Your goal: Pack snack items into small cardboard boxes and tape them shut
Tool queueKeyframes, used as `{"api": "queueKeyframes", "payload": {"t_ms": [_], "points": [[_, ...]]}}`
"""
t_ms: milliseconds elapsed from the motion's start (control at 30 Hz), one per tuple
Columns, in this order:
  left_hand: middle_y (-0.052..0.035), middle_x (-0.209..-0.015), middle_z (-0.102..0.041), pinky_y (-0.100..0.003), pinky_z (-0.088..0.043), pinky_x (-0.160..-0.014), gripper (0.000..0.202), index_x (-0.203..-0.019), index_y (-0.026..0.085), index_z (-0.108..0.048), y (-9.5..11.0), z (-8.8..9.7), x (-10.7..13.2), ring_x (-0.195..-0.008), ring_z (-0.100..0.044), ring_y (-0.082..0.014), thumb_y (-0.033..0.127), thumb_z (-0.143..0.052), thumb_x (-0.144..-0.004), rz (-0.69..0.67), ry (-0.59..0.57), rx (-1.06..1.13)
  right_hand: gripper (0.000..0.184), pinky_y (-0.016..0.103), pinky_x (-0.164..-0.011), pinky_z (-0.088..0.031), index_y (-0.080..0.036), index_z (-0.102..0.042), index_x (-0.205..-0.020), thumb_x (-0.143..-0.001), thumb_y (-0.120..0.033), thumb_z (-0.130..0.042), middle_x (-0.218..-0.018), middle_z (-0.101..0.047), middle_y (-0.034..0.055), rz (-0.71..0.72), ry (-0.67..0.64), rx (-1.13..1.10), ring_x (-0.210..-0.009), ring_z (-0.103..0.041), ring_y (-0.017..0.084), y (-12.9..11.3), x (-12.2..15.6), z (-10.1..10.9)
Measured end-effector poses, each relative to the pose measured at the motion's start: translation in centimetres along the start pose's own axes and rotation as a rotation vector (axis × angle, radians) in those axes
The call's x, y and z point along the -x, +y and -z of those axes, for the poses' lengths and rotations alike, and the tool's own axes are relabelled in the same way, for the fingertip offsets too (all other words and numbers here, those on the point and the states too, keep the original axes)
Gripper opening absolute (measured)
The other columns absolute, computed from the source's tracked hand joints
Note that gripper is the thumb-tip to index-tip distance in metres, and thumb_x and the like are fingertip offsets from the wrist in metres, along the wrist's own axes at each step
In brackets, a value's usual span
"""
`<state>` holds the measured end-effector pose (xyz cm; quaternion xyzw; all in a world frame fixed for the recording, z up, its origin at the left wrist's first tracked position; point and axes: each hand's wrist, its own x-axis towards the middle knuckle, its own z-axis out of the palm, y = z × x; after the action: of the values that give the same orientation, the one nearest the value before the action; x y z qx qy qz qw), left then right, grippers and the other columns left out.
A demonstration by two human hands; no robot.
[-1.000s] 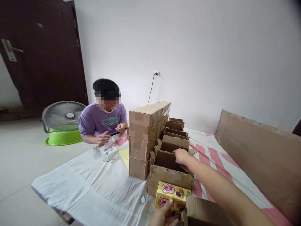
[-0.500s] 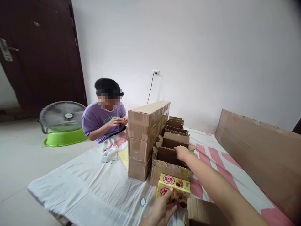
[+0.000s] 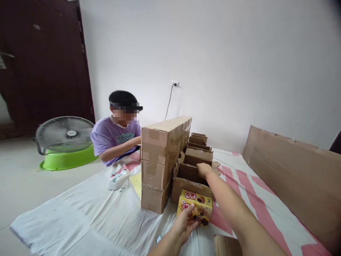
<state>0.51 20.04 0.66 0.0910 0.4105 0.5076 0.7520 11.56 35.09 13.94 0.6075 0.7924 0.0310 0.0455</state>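
Observation:
My left hand (image 3: 185, 224) is closed around the lower left corner of a yellow snack box (image 3: 195, 204) printed with red lettering and pictures of round pastries. This box stands against the near wall of an open cardboard box (image 3: 190, 185). At that carton's far side, my right hand (image 3: 204, 170) is closed on its upper edge; the fingertips are partly hidden inside. More open cardboard boxes (image 3: 198, 153) continue in a row toward the wall.
Stacked, taped cartons (image 3: 154, 149) rise left of the row. Another person (image 3: 114, 137) sits behind them, near a white tape dispenser (image 3: 118, 179). A large cardboard sheet (image 3: 287, 170) leans on the right. A cardboard flap (image 3: 226, 245) shows in front, and a fan (image 3: 70, 133) stands left.
The view has shifted slightly, and the yellow snack box sits a little farther forward with my left hand. The other person's hands have dropped behind the stacked cartons. My right hand stays put.

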Motion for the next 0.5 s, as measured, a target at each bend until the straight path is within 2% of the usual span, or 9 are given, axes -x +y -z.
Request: {"api": "queueKeyframes", "payload": {"t_ms": [267, 400, 500], "points": [[-0.0025, -0.060, -0.061, -0.023, -0.051, -0.047, 0.024, -0.092, 0.010, -0.059, 1.4, -0.4, -1.7, -0.050, -0.065, -0.0171, 0.032, -0.065, -0.087, -0.018, 0.013, -0.129, 0.032, 0.042, -0.088, -0.053, -0.019, -0.059, -0.118, -0.092, -0.037, -0.059, -0.120, -0.061, 0.0072, 0.022, 0.006, -0.101, -0.103, -0.062, 0.021, 1.5, -0.3, 0.8], [-0.0025, -0.063, -0.061, -0.023, -0.053, -0.053, 0.020, -0.092, 0.009, -0.059, 1.5, -0.3, -2.0, -0.054, -0.066, -0.0162, 0.029, -0.062, -0.088, -0.041, 0.010, -0.169, 0.035, 0.045, -0.090, -0.052, -0.018, -0.057, -0.120, -0.091, -0.037, -0.060, -0.122, -0.060, 0.0077, 0.010, 0.050, -0.168, -0.105, -0.061, 0.022, 2.9, 1.3, 2.1], [-0.0041, -0.069, -0.063, -0.024, -0.053, -0.057, 0.019, -0.091, 0.011, -0.059, 1.1, 0.0, -1.2, -0.059, -0.068, -0.0161, 0.028, -0.065, -0.086, -0.072, -0.008, -0.208, 0.034, 0.047, -0.093, -0.050, -0.018, -0.058, -0.119, -0.091, -0.037, -0.060, -0.125, -0.059, 0.0080, 0.004, 0.091, -0.231, -0.109, -0.060, 0.023, 4.0, 3.7, 3.8]]}}
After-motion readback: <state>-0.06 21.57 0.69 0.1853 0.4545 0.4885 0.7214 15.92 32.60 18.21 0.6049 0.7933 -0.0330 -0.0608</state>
